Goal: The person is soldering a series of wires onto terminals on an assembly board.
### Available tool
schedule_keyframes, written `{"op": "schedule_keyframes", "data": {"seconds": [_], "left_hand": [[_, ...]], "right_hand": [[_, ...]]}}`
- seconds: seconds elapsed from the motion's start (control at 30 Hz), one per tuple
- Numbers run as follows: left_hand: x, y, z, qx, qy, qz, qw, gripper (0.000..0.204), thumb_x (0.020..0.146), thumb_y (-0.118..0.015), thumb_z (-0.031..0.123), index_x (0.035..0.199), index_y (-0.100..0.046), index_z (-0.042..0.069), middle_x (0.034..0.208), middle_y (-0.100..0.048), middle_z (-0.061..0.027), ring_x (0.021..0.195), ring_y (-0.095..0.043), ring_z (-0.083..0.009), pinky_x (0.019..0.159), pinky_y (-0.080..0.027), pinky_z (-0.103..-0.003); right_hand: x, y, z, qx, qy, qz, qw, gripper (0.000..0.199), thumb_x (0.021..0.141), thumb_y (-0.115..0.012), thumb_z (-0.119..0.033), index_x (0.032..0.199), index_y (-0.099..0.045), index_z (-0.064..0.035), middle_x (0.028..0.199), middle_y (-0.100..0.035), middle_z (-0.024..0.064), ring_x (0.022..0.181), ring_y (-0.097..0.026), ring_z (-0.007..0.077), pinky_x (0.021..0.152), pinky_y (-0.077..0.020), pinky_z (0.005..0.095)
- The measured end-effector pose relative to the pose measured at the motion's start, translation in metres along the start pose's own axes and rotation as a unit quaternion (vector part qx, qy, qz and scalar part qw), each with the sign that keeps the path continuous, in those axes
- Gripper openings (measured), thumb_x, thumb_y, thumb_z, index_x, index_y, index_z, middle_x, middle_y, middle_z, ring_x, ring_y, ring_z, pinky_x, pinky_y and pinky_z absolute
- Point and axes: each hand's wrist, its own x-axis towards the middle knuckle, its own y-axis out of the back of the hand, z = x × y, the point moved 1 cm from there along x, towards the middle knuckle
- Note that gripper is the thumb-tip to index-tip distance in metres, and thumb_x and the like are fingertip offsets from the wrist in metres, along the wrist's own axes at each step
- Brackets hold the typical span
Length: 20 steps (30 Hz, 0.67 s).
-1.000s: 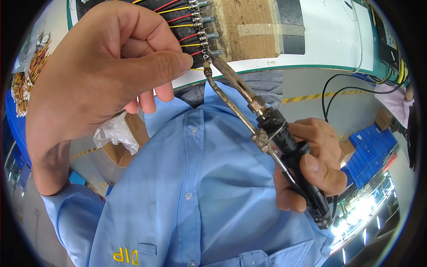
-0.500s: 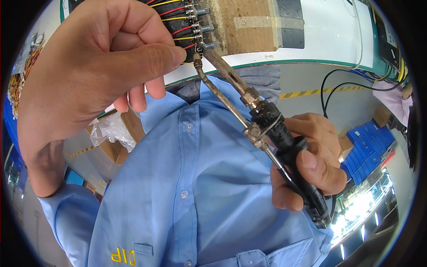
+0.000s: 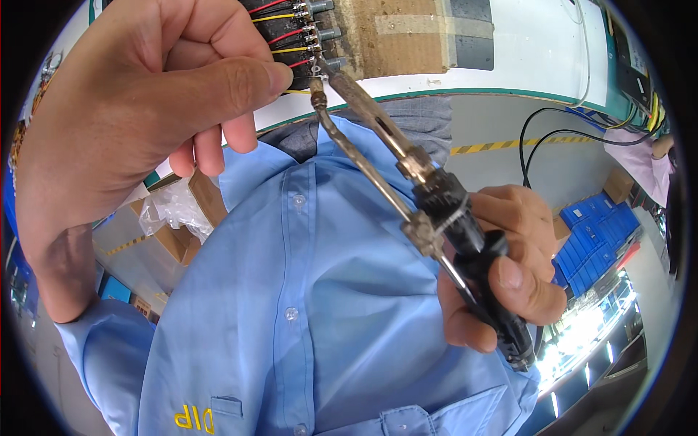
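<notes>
My left hand (image 3: 145, 102) is closed in a pinch at the upper left, thumb against forefinger, where a red wire (image 3: 299, 64) runs into the fingertips. My right hand (image 3: 534, 280) grips the black handle of a soldering iron (image 3: 379, 120) with a thin metal feed tube (image 3: 354, 154) clamped alongside. The iron's tip and the tube's end meet at the nearest of several small grey-shafted components (image 3: 331, 34) in a row. Red and yellow wires (image 3: 280, 20) lead from their terminals across a black surface. Whether solder is melting there is too small to tell.
Cardboard (image 3: 400, 47) with tape lies on the white, green-edged bench (image 3: 549, 51). Below are an open carton (image 3: 207, 200) with clear plastic, stacked blue bins (image 3: 600, 236), and black cables (image 3: 525, 145) at right. Another person's hand (image 3: 662, 147) shows at the far right.
The whole view has shifted slightly, so bench and components appear a little higher and further left. Both hands keep their grips, and the iron's tip stays at the same component.
</notes>
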Motion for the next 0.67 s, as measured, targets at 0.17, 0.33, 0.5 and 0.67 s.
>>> {"op": "schedule_keyframes", "data": {"seconds": [0.17, 0.33, 0.5, 0.67], "left_hand": [[-0.0008, 0.0002, -0.0009, 0.002, 0.001, 0.006, 1.000, 0.014, 0.089, -0.062, 0.012, 0.078, -0.059, 0.004, 0.057, -0.060, -0.0017, 0.043, -0.053, -0.0044, 0.038, -0.037, -0.017], [-0.0011, -0.0009, 0.0004, -0.001, 0.005, 0.008, 1.000, 0.013, 0.089, -0.062, 0.011, 0.078, -0.059, 0.003, 0.057, -0.060, -0.0021, 0.043, -0.053, -0.0044, 0.038, -0.037, -0.017], [-0.0006, -0.0011, 0.0001, 0.005, -0.002, 0.007, 1.000, 0.014, 0.089, -0.062, 0.011, 0.078, -0.059, 0.003, 0.057, -0.060, -0.0023, 0.044, -0.053, -0.0044, 0.038, -0.037, -0.016], [-0.0006, -0.0003, -0.0011, 0.001, -0.005, 0.006, 1.000, 0.013, 0.089, -0.062, 0.011, 0.079, -0.059, 0.003, 0.058, -0.060, -0.0025, 0.044, -0.053, -0.0045, 0.038, -0.037, -0.016]], "right_hand": [[0.0019, -0.0009, 0.0005, -0.016, 0.012, 0.003, 1.000, 0.053, 0.095, -0.045, -0.050, 0.105, -0.050, 0.0013, 0.050, -0.046, 0.0052, 0.039, -0.050, 0.0215, 0.036, -0.0355, 0.0305], [0.0020, -0.0029, 0.0004, -0.019, 0.004, -0.002, 1.000, 0.051, 0.095, -0.045, -0.048, 0.105, -0.050, 0.0014, 0.050, -0.044, 0.0048, 0.039, -0.050, 0.0213, 0.036, -0.0356, 0.0304], [-0.0008, -0.0049, 0.0011, -0.012, 0.005, 0.016, 1.000, 0.051, 0.095, -0.046, -0.048, 0.105, -0.050, 0.0013, 0.049, -0.046, 0.0054, 0.039, -0.050, 0.0212, 0.036, -0.0357, 0.0309], [0.0010, 0.0015, -0.0037, -0.002, -0.010, 0.001, 1.000, 0.055, 0.093, -0.047, -0.052, 0.111, -0.050, -0.0001, 0.052, -0.051, 0.0073, 0.041, -0.052, 0.0225, 0.037, -0.0377, 0.0309]]}}
